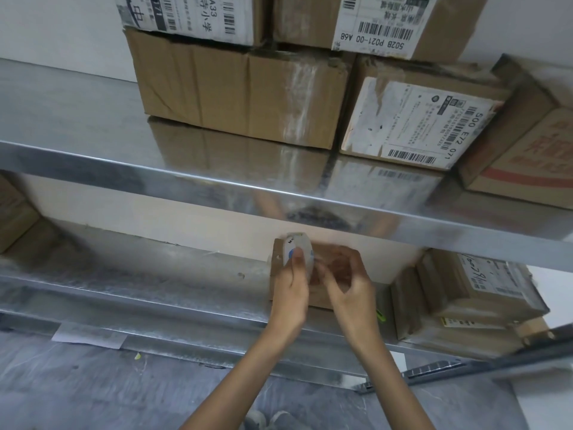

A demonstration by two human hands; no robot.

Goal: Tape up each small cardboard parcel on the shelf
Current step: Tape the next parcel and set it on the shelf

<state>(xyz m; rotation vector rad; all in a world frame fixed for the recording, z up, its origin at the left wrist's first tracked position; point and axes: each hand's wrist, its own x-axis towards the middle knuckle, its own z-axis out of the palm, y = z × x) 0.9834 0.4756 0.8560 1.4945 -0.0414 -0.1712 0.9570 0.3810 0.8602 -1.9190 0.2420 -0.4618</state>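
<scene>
A small cardboard parcel [319, 297] is seen on the lower shelf [155, 274], close to its front edge and about midway along. A tape roll [307, 254] is gripped by the left hand [290, 287] and held against the parcel's upper left corner. The right hand [347, 283] is blurred just beside the roll, fingers curled; whether a tape end is pinched cannot be told.

Now the risks. If the loose end is fumbled, it could be stuck back onto the roll or onto itself. The parcel appears to be braced by nothing but the roll, so with a hard pull it could be dragged toward the front edge, or the strip laid crooked. More parcels [465, 293] are stacked toward the shelf's right end and could be knocked by a wide sweep.
</scene>
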